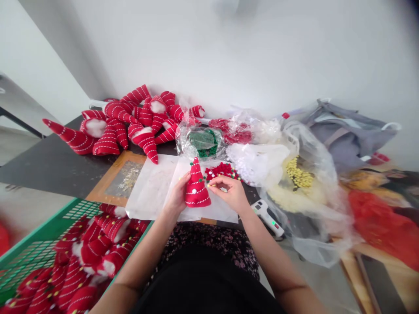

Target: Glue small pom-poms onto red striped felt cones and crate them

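A red cone with white stitched stripes (197,188) stands upright in my left hand (178,195), whose fingers grip its left side. Small green and white pompoms dot the cone. Just right of it, my right hand (231,192) pinches a small yellow pompom (210,185) between thumb and fingertips, close to the cone's side. Behind that hand lies a pile of red pompoms (222,170) with a few white and green ones mixed in. White paper sheets (150,187) cover the tabletop under the cone.
Several red striped cones (114,126) with white stuffing are heaped at the back left. A green crate (32,248) of cones stands lower left. Bags of green pompoms (204,141), white pompoms (252,163) and yellow pompoms (298,174) lie behind. A white glue gun (266,218) rests at right.
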Available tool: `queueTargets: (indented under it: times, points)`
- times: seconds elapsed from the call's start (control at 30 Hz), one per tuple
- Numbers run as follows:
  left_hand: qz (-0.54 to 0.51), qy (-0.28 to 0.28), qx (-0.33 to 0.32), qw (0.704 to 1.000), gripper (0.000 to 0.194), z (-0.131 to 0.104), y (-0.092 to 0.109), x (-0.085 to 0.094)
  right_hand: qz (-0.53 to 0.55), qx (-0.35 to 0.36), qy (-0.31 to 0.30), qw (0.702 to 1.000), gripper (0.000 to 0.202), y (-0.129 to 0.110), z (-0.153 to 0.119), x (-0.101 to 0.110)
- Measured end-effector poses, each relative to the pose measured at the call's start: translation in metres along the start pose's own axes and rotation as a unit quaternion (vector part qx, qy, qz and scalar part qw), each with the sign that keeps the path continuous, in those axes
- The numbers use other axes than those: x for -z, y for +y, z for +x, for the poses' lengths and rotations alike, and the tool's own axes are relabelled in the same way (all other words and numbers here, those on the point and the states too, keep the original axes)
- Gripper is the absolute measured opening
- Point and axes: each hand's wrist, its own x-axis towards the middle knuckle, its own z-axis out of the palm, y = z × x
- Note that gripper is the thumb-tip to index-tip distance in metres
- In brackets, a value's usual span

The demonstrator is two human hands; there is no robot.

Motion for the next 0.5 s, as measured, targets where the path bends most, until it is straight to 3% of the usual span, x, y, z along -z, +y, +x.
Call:
queueTargets:
  times: [0.17, 0.3, 0.4, 0.5]
  points:
    - [0.022, -0.019, -0.011, 1.000, 0.041, -0.004, 0.001, -0.003, 0.001, 0.009, -0.012, 1.000, 0.012, 0.002, 0.001, -0.005]
    - [0.032, -0.002, -0.027, 0.999, 0.045, -0.003, 0.000, -0.001, 0.030, 0.011, 0.034, 0.999, 0.013, -0.003, 0.000, 0.008]
    - [0.056, 0.022, -0.040, 0.997, 0.044, -0.002, -0.003, -0.002, -0.004, 0.057, 0.061, 0.997, 0.008, -0.015, -0.004, 0.010]
    - [0.108, 0.024, -0.053, 0.992, 0.042, -0.003, -0.006, -0.008, -0.093, 0.138, 0.041, 0.985, 0.011, -0.022, -0.010, -0.001]
